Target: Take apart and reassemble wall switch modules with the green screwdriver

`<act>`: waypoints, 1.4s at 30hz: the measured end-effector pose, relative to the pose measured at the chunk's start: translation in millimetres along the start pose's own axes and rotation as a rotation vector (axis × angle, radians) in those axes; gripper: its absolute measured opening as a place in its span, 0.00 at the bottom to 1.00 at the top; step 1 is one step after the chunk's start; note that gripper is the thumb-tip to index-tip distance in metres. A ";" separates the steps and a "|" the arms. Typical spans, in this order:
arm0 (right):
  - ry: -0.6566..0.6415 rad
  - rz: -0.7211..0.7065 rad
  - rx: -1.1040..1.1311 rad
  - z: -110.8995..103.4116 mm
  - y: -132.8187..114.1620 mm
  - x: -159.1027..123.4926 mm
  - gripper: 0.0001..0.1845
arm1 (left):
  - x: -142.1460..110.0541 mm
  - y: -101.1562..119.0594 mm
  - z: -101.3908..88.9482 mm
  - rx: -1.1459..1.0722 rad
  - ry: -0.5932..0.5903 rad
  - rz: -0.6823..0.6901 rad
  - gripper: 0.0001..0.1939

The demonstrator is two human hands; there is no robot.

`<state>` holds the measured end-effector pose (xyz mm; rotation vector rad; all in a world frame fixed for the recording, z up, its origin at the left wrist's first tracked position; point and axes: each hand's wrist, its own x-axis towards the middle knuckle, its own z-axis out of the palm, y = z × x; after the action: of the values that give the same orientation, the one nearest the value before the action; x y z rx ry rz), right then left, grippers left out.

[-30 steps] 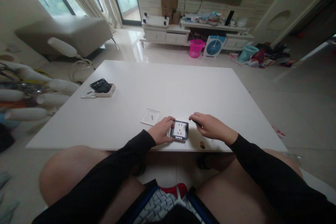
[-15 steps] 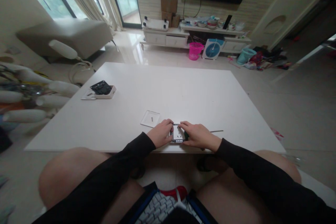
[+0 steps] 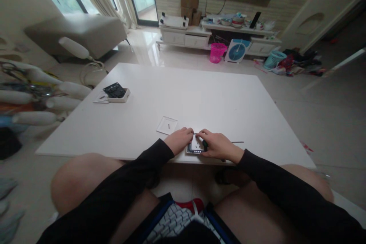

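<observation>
A wall socket (image 3: 196, 145) with a white face, slotted holes and a dark frame lies at the near edge of the table. My left hand (image 3: 181, 139) is closed over its left side, fingertips at the far edge. My right hand (image 3: 219, 145) curls over its right side, index fingertip on the upper part of the face. Tucked under that hand is a screwdriver (image 3: 238, 142), its dark green handle by the socket and its thin shaft pointing right. A clear square cover plate (image 3: 163, 126) with a small dark screw (image 3: 169, 126) on it lies beyond my left hand.
On the white table (image 3: 185, 91), a small open box (image 3: 118, 98) holding black frame parts (image 3: 115, 90) stands at the far left, beside a flat white piece (image 3: 101, 97). White padded bars (image 3: 68, 103) crowd the table's left side. My knees are under the near edge.
The view has shifted slightly. My left fingers have moved higher along the socket's far left corner, uncovering its lower left. My right hand stays at its right side.
</observation>
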<state>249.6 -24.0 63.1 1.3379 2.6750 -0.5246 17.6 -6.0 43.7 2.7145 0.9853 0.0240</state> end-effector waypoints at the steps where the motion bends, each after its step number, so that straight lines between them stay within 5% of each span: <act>1: 0.003 0.004 -0.002 0.5 0.1 0.0 0.36 | 0.1 1.7 -3.0 0.042 -0.016 0.005 0.09; 7: 0.019 -0.003 0.005 4.2 0.1 1.3 0.37 | -0.2 9.5 -10.2 0.182 -0.069 -0.046 0.11; 18: 0.003 0.010 0.001 1.8 0.0 1.4 0.40 | 1.0 10.0 -4.7 0.080 -0.022 -0.069 0.10; 42: -0.013 0.090 -0.120 5.6 -18.6 1.1 0.39 | -3.1 24.2 -0.5 0.226 -0.017 -0.126 0.12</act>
<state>233.8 -35.5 62.4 1.4072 2.5760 -0.3566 30.4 -25.7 50.2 2.8402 1.2189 -0.1424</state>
